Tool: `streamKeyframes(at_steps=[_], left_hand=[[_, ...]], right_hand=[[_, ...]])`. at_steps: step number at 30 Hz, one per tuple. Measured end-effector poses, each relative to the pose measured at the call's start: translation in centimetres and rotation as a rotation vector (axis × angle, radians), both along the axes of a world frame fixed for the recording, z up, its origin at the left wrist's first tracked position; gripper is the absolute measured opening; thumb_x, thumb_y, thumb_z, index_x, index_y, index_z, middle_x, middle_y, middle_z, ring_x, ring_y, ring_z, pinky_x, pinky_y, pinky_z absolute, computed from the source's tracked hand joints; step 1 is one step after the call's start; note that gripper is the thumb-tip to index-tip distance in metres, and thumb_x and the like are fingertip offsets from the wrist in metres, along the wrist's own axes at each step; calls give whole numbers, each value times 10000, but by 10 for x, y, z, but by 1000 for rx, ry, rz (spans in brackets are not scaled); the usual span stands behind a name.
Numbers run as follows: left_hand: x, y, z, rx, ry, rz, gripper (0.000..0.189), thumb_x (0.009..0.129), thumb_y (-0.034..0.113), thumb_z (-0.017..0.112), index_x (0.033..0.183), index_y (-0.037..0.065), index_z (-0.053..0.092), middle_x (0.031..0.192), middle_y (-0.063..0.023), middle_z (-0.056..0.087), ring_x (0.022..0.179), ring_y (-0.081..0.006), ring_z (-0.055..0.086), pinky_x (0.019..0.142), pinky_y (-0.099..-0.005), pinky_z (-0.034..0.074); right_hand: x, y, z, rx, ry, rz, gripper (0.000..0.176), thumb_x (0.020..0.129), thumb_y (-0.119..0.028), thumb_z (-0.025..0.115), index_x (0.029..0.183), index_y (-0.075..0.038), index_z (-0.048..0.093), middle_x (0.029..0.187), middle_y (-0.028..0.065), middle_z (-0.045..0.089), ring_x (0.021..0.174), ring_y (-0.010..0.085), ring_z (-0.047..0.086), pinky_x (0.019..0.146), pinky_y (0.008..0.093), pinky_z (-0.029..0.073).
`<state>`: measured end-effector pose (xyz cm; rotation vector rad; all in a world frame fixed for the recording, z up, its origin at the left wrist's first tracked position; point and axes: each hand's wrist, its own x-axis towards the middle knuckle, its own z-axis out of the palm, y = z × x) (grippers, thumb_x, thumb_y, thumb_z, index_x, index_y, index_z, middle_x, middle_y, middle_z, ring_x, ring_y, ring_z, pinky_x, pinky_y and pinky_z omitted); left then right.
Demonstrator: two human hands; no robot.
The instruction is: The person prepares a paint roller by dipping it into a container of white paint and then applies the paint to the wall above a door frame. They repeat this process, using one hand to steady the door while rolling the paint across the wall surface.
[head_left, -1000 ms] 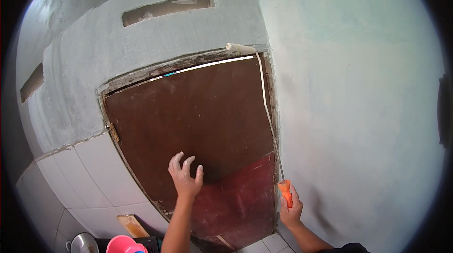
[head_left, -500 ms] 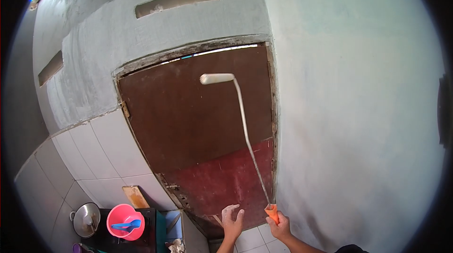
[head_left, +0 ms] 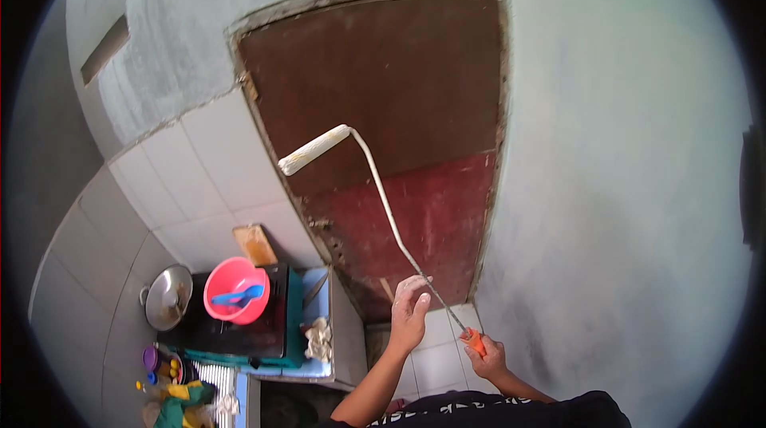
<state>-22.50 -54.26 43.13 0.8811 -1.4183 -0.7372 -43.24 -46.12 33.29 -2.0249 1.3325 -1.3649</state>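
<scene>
My right hand (head_left: 488, 359) is closed around the orange handle (head_left: 473, 340) of a paint roller. From there a long, thin, bent metal rod (head_left: 388, 213) runs up and to the left. It ends in a whitish roller sleeve (head_left: 315, 149), tilted and overlapping the door's left side in this view. My left hand (head_left: 410, 310) is raised beside the lower rod, fingers apart and slightly curled, whitish smears on the fingertips. Those fingertips are right at the rod but not wrapped round it.
A brown and dark red door (head_left: 375, 93) stands ahead, beside a pale painted wall (head_left: 606, 189). At lower left, a stove (head_left: 275, 324) bears a pink basin (head_left: 237, 268) with a blue scoop (head_left: 239, 295) and a metal pan (head_left: 169, 298). A wooden board (head_left: 255, 244) leans on white tiles.
The view has tipped downward, showing more of the stove side. The roller sleeve has swung left and lower, now slanting. My left hand has come up close to the rod.
</scene>
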Motion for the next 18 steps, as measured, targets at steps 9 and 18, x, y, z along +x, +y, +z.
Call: streamKeyframes(at_steps=[9, 18], left_hand=[[11, 49, -37, 11, -20, 217, 190, 931, 102, 605, 1096, 15, 641, 1163, -111, 559, 1075, -209, 559, 895, -311, 474], [-5, 108, -80, 127, 58, 406, 220, 862, 130, 706, 1055, 58, 629, 1111, -88, 607, 1001, -218, 578, 772, -326, 464]], right_hand=[[7, 53, -37, 95, 58, 105, 246, 850, -100, 653, 1055, 23, 593, 1032, 144, 720, 831, 329, 711, 708, 387, 558], [-14, 95, -37, 116, 98, 183, 239, 852, -100, 670, 1041, 25, 593, 1072, 168, 707, 828, 322, 715, 672, 362, 566]])
